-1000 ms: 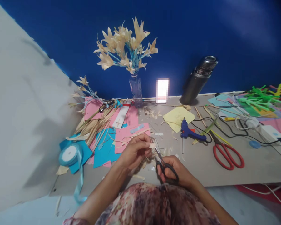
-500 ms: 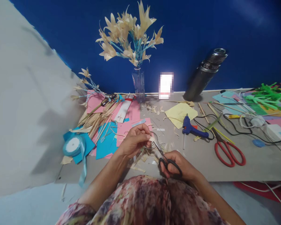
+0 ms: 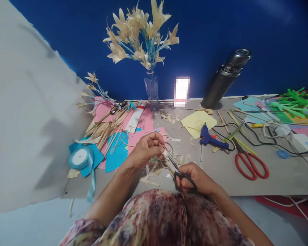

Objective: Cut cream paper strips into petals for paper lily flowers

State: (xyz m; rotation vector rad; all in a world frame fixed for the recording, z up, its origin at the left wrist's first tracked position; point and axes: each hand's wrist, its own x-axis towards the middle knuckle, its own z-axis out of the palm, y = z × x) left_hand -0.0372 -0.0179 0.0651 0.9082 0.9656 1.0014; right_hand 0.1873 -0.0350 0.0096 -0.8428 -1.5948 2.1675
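My right hand (image 3: 195,177) grips the black-handled scissors (image 3: 173,163), fingers through the loops, blades pointing up and left. In a pinch, my left hand (image 3: 149,147) holds a small pale piece of dried husk (image 3: 165,153) at the blade tips. The piece is mostly hidden by fingers and blades. Below both hands, husk scraps (image 3: 156,171) litter the grey table (image 3: 215,181). Behind the hands stands a clear bottle (image 3: 151,90) holding husk flowers (image 3: 133,30) on blue stems.
At right lie a blue glue gun (image 3: 207,138), red-handled scissors (image 3: 251,165), cords and green pipe cleaners (image 3: 290,102). A dark flask (image 3: 220,82) leans on the blue wall. Left are a ribbon roll (image 3: 79,159), dried husks (image 3: 100,133) and coloured paper (image 3: 116,157). A yellow sheet (image 3: 197,123) lies mid-table.
The scissor handles have drawn slightly closer together in my right hand. My left hand still pinches the small piece at the blades. The view has shifted slightly.
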